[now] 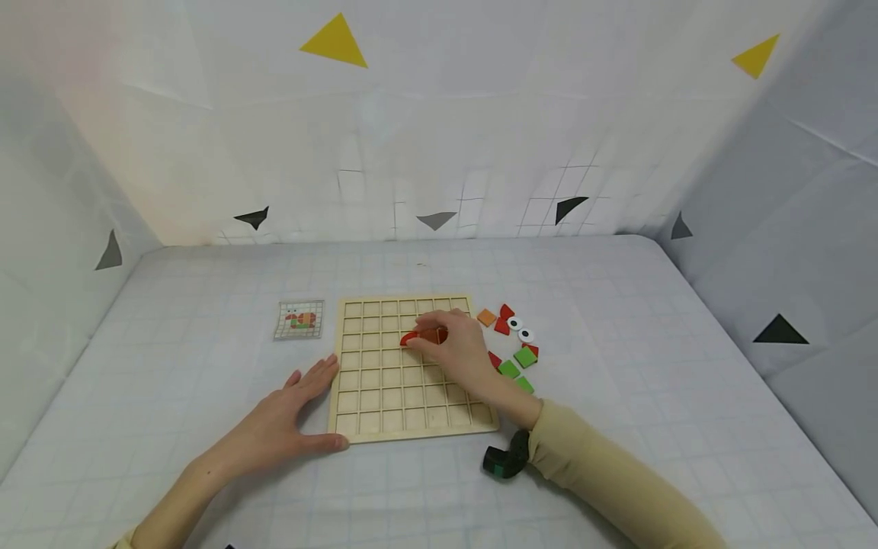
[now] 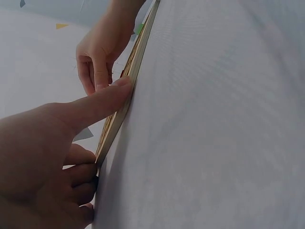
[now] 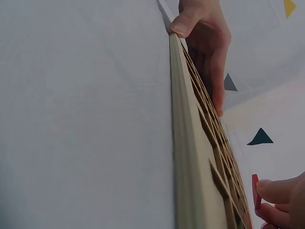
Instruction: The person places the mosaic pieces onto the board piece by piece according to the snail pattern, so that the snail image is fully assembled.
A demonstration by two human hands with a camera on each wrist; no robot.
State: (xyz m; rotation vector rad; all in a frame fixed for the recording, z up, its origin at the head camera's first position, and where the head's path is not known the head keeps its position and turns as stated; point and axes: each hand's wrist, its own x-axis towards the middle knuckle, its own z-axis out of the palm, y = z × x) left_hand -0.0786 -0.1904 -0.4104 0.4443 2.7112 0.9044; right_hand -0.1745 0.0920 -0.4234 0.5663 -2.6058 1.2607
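Note:
A square wooden grid board (image 1: 380, 396) lies on the table. My left hand (image 1: 277, 419) is spread at its near left corner, thumb on the near edge and straight fingertips against the left side. Over the upper middle of the board, my right hand (image 1: 459, 354) pinches a red tile with a curved edge (image 1: 408, 338) between thumb and fingertips. In the right wrist view this red tile (image 3: 256, 191) stands on edge, close over the grid. Beside those fingers, an orange tile (image 1: 429, 335) and a red tile (image 1: 442, 335) show on the board, partly covered by the hand.
Right of the board lie an orange tile (image 1: 486, 317), several red pieces (image 1: 502, 326), green tiles (image 1: 525, 357) and two round white eye pieces (image 1: 525, 335). A patterned picture card (image 1: 299, 320) lies at the left. The right wrist wears a black device (image 1: 507, 457).

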